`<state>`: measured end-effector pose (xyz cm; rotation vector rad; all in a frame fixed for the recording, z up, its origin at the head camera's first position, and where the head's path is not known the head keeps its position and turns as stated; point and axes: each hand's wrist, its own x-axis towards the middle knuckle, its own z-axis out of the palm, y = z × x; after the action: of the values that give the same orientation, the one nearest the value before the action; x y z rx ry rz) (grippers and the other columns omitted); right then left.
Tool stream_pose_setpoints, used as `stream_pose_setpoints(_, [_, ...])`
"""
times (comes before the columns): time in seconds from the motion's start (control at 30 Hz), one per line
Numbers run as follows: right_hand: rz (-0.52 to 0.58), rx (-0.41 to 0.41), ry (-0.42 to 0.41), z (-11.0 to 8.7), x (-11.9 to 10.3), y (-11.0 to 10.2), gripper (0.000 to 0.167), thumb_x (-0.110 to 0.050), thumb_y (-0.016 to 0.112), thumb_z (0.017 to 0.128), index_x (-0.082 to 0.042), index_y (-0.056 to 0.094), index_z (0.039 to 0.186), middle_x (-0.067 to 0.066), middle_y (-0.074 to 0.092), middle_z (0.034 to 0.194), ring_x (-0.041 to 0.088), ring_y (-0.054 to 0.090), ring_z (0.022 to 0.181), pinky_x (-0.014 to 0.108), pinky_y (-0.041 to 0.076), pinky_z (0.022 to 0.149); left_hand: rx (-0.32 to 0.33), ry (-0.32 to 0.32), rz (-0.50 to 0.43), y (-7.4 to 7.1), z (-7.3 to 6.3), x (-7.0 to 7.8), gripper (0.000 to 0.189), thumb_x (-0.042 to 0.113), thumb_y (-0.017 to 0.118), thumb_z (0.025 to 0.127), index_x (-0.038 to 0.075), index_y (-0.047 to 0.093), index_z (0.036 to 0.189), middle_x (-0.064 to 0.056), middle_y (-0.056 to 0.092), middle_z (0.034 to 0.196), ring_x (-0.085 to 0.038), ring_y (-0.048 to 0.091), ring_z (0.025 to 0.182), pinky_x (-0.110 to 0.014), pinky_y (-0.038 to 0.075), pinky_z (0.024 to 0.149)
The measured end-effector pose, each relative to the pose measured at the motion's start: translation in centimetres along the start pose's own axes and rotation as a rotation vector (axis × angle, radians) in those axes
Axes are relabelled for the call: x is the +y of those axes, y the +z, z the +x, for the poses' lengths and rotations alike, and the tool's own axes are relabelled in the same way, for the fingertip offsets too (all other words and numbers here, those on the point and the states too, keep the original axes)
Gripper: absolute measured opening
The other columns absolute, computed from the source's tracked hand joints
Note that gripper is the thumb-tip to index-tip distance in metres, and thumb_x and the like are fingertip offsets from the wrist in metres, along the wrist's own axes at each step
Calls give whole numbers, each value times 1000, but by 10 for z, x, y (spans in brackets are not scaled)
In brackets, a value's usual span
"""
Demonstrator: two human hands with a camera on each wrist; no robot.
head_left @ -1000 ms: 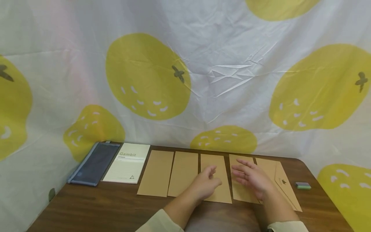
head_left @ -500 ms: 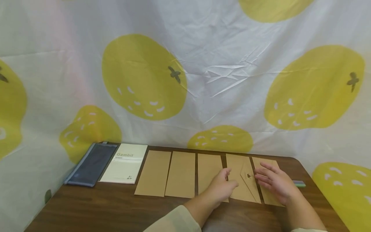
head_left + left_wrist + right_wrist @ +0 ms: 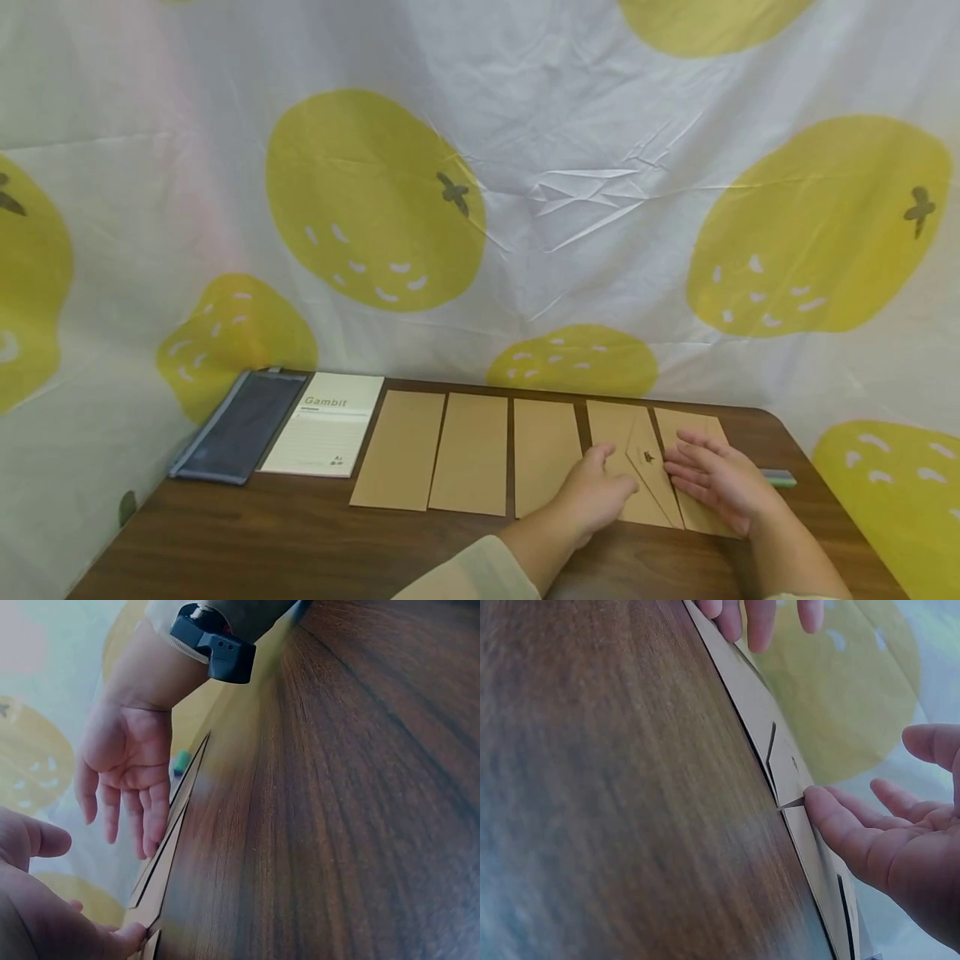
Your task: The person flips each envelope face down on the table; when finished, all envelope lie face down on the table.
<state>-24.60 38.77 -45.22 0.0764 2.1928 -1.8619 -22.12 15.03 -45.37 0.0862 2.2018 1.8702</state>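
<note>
Both hands [image 3: 660,487] seemingly rest open on tilted envelope [image 3: 651,467].

what the person wears

2 bare hands show in the head view, the left hand [image 3: 596,500] and the right hand [image 3: 720,479], with no rings or gloves. the left arm has a pale cream sleeve [image 3: 468,575] ending at the forearm. in the left wrist view, the right wrist carries a black boxy device [image 3: 214,645] on a strap, beside a beige cuff [image 3: 169,611].
</note>
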Motion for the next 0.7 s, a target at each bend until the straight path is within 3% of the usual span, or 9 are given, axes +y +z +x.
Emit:
stream_pose_setpoints(0.17, [26, -7, -7, 0, 1, -2, 79, -33, 52, 114, 6, 10, 168, 32, 49, 159, 14, 69, 126, 33, 59, 107, 3, 2, 11, 0, 1, -1, 72, 16, 74, 85, 12, 53, 154, -21, 55, 159, -39, 53, 145, -64, 44, 120])
stream_pose_setpoints(0.3, [79, -8, -20, 0, 1, -4, 77, -29, 54, 113, 6, 13, 167, 14, 66, 144, 12, 72, 120, 31, 60, 104, -1, 8, 7, 0, 0, 0, 71, 15, 74, 85, 12, 54, 153, -20, 54, 159, -41, 50, 149, -65, 42, 122])
stream_pose_setpoints(0.43, [102, -32, -31, 0, 1, -3, 71, -26, 55, 113, 7, 21, 165, 2, 73, 134, 11, 74, 118, 27, 61, 102, -19, 7, -6, -1, -2, 0, 68, 13, 74, 86, 12, 55, 152, -20, 54, 160, -40, 52, 147, -65, 42, 121])
stream_pose_setpoints(0.6, [21, -8, -28, 0, -2, -1, 74, -31, 55, 113, 9, 20, 165, 6, 70, 140, 6, 72, 116, 25, 60, 100, -24, 7, 4, -1, -4, 1, 68, 13, 74, 87, 13, 55, 152, -21, 53, 160, -37, 55, 142, -63, 45, 119])
stream_pose_setpoints(0.7, [-22, 34, 14, -2, -5, 0, 77, -35, 54, 113, 8, 19, 166, 5, 72, 136, 4, 73, 111, 23, 62, 95, -22, 9, 9, -2, -4, 0, 70, 14, 74, 87, 13, 54, 154, -21, 54, 159, -36, 55, 141, -62, 46, 119])
